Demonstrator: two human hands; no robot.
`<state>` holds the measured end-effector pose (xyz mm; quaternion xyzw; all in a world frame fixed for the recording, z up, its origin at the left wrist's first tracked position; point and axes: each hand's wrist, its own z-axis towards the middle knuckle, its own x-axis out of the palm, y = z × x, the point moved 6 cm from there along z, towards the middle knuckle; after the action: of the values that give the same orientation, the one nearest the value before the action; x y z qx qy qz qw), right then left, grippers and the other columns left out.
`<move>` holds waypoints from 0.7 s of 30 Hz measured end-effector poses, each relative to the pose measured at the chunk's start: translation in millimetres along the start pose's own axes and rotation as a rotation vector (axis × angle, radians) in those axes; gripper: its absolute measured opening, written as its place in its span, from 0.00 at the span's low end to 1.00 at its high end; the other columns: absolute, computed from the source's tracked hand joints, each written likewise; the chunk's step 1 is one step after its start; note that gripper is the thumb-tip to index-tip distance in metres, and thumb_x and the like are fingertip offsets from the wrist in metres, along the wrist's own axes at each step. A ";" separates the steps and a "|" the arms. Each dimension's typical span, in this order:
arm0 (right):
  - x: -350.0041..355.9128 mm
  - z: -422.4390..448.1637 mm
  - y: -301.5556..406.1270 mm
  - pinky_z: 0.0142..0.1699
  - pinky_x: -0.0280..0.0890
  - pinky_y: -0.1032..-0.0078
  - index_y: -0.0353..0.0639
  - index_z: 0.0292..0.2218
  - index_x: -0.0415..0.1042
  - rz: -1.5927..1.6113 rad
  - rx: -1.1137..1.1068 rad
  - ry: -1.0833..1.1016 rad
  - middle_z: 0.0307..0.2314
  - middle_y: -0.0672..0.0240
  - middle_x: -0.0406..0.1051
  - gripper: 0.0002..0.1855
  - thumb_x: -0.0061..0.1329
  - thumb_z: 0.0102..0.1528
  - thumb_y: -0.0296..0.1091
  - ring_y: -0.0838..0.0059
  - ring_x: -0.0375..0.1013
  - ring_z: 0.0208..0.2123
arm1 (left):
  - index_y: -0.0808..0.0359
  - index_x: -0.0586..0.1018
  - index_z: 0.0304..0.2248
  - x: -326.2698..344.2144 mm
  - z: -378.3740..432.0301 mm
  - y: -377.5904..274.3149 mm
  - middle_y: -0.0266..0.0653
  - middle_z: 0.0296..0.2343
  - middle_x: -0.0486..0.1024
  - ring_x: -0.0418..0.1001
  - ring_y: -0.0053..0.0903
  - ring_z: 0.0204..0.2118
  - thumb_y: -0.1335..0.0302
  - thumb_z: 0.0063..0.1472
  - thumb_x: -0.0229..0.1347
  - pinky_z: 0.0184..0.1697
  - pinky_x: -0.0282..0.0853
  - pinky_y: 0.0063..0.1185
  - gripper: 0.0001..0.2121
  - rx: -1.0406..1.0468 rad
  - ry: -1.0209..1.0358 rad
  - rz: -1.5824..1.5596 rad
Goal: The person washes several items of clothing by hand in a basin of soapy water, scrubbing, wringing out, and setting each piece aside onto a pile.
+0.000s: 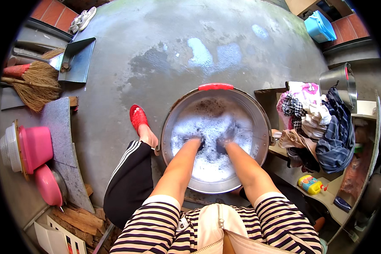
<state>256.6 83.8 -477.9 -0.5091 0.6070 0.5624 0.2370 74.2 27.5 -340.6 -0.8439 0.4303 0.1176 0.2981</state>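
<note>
A large round metal bucket (260, 158) with a red grip on its handle stands on the floor between my legs. Foamy white suds (209, 165) cover the water in it. My left hand (195, 140) dips into the foam left of the middle, mostly hidden, beside a dark patch that may be wet cloth. Opposite it, my right hand (229, 143) is sunk in the suds, with another dark patch under it. Foam and blur hide the fingers of both hands. A heap of clothes (317, 123), with plaid, white and pink pieces, lies right of the bucket.
At right are a yellow pump bottle (310, 184), a metal bucket (335, 82) and a light blue bucket (320, 27). On the left lie straw brooms (39, 82), a metal dustpan (79, 60), pink basins (36, 146) and split firewood (79, 220). The grey floor (108, 79) has wet patches.
</note>
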 end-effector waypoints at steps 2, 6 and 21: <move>-95.3 -15.7 138.4 0.49 0.58 0.66 0.43 0.39 0.71 -0.350 -0.241 0.460 0.38 0.51 0.67 0.21 0.47 0.48 0.48 0.56 0.64 0.44 | 0.66 0.64 0.51 16.6 9.5 52.7 0.50 0.51 0.60 0.58 0.39 0.54 0.59 0.56 0.41 0.55 0.53 0.29 0.26 -0.105 -0.044 -0.026; -254.6 -39.2 245.9 0.43 0.64 0.70 0.40 0.39 0.71 -0.294 -0.166 0.515 0.35 0.56 0.72 0.17 0.47 0.48 0.38 0.67 0.72 0.36 | 0.63 0.64 0.51 69.4 22.7 99.4 0.49 0.51 0.59 0.58 0.39 0.54 0.62 0.57 0.39 0.55 0.52 0.32 0.24 -0.090 -0.180 -0.172; -519.6 -133.3 373.4 0.49 0.59 0.74 0.33 0.45 0.64 1.260 -0.276 0.530 0.39 0.61 0.68 0.19 0.42 0.54 0.34 0.71 0.67 0.43 | 0.61 0.69 0.44 -138.0 -250.0 -48.4 0.45 0.40 0.68 0.63 0.38 0.46 0.73 0.45 0.50 0.50 0.58 0.31 0.22 0.238 -1.146 -0.921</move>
<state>156.3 86.9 168.0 -0.2056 0.7470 0.5216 -0.3573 15.1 -11.1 -59.7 -0.7073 -0.1799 0.3551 0.5842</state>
